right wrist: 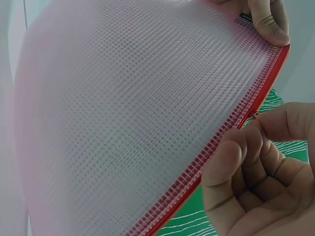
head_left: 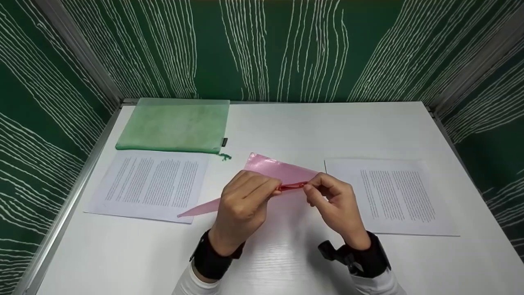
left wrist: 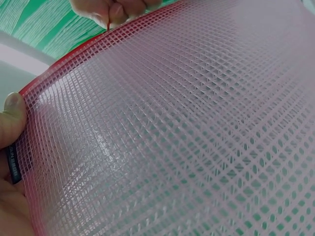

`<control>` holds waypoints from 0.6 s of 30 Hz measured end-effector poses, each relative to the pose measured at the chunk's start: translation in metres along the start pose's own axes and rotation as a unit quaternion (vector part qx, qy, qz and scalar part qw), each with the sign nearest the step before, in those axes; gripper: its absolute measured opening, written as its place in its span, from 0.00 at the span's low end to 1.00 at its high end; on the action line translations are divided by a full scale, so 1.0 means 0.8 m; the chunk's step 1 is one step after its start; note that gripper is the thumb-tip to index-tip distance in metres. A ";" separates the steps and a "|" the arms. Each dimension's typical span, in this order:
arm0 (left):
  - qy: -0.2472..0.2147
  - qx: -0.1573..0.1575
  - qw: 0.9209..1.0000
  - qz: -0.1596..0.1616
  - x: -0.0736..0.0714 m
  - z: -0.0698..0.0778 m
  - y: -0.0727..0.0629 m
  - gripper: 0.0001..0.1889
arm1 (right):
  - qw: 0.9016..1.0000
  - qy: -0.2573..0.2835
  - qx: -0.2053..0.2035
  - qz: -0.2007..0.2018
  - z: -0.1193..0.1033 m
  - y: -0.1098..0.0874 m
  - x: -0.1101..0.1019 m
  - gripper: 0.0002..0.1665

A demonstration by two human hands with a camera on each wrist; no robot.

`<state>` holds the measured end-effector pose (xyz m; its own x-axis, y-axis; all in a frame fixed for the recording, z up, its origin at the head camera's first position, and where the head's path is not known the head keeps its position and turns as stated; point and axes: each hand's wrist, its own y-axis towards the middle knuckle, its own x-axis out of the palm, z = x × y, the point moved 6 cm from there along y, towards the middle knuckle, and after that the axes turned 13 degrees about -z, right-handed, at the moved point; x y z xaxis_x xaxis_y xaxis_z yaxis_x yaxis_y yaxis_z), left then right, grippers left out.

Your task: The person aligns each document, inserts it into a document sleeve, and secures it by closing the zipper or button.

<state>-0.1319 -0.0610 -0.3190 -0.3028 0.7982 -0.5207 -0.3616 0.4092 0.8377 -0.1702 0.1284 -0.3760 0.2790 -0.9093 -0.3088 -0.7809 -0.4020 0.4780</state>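
Observation:
A pink mesh zipper pouch [left wrist: 147, 123] with a red zipper [right wrist: 268, 81] is held up over the table between both hands. My left hand [head_left: 241, 200] grips the pouch's corner at one zipper end, thumb on the mesh beside a small black tag [left wrist: 14, 164]. Farther along the zipper edge, my right hand [head_left: 337, 205] pinches the red pull cord [left wrist: 108, 25] between thumb and fingertips. The metal slider [right wrist: 254, 116] shows right by those fingertips in the right wrist view. From the head view, the pouch's lower part is largely hidden behind the hands.
A green zipper pouch [head_left: 176, 125] lies at the back left of the white table [head_left: 286, 270], with its green cord toward the middle. Printed papers [head_left: 151, 184] lie in front of it, and another printed stack [head_left: 397, 196] lies at the right. Green walls surround the table.

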 end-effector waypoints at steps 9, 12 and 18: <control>0.001 0.002 1.000 0.005 0.000 0.000 -0.001 0.05 | 1.000 0.003 -0.011 0.005 0.002 -0.001 0.001 0.10; 0.002 0.002 1.000 0.004 0.000 -0.001 -0.002 0.05 | 1.000 0.005 -0.010 0.004 0.002 -0.001 0.001 0.10; 0.003 0.003 1.000 0.007 -0.001 -0.001 -0.002 0.05 | 1.000 0.005 -0.005 0.004 0.003 0.000 0.001 0.10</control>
<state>-0.1319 -0.0625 -0.3205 -0.3128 0.8016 -0.5096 -0.3525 0.4002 0.8459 -0.1711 0.1284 -0.3782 0.2775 -0.9137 -0.2969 -0.7780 -0.3951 0.4885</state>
